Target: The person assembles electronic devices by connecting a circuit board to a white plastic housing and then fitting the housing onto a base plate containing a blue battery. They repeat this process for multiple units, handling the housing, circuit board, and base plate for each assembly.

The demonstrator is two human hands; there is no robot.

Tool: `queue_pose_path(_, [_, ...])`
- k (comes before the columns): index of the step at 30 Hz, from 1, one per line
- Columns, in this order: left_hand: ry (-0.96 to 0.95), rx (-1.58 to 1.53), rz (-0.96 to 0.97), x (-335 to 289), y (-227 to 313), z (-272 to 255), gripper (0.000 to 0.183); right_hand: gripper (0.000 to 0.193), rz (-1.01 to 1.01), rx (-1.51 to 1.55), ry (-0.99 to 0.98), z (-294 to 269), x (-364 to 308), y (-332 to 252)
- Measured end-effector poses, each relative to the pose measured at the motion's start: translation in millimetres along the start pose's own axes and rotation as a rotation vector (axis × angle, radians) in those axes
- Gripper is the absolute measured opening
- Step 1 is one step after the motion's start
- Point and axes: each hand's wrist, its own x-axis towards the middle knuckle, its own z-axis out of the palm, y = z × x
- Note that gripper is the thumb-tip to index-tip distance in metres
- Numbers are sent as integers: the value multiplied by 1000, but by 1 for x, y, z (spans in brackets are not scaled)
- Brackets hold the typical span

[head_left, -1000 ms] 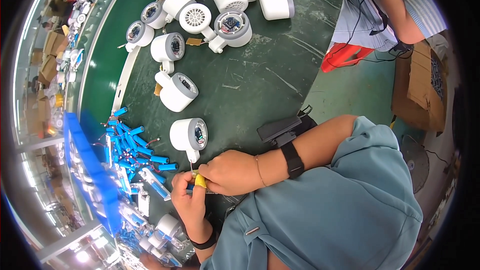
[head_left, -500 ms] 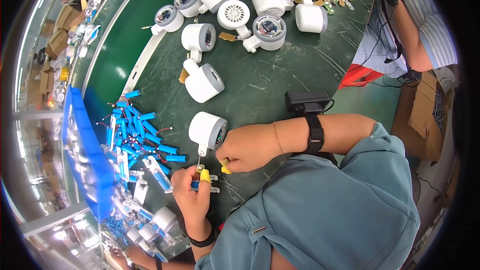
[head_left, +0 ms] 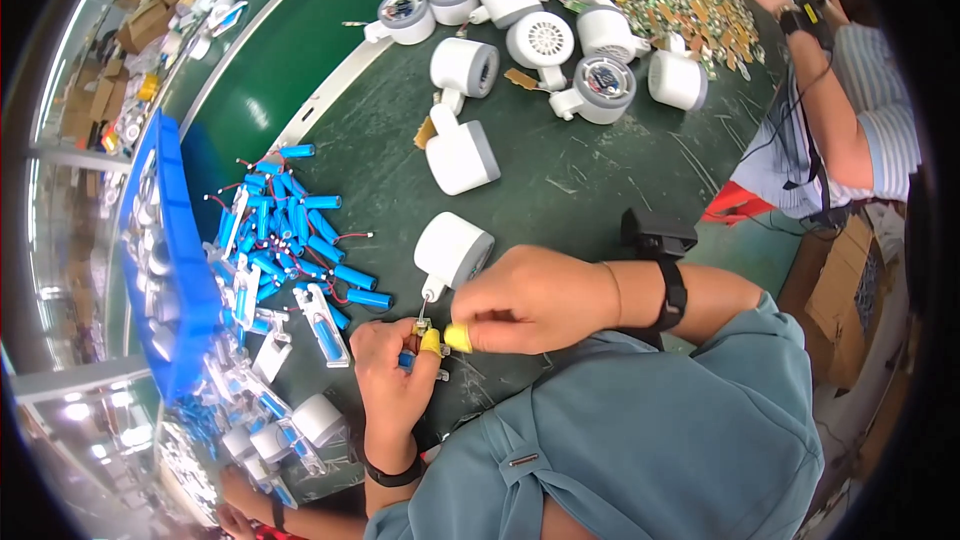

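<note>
- Yellow finger covers (head_left: 430, 342) sit on the left thumb and on a digit of the right hand (head_left: 535, 302); their grip should suit such small parts.
- The left hand (head_left: 395, 370) is closed around a handle piece (head_left: 406, 361) with a blue cell showing; best keep that hold firm but light.
- At two o'clock from it, the right hand has its fingers curled; whether they pinch anything I cannot tell.
- A white fan head (head_left: 452, 248) lies at one o'clock from the left hand, its stem toward seven o'clock; a thin wire (head_left: 425, 305) runs from the stem to the left fingertips. Slack there would spare the joint, so avoid tugging.
- Blue cells (head_left: 300, 225) with leads lie heaped at eleven o'clock, and an open handle case (head_left: 322, 328) at ten; sleeves and wrists are best kept off both.
</note>
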Motion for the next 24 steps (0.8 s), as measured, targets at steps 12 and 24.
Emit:
queue_pose_path(12, [1,-39,194,-1,-3,2,25,70,153,-46,389,-4,-10,4])
queue_pose_path(24, [-41,-40,247,1,2,-3,24,77,155,-96,379,3,-22,9])
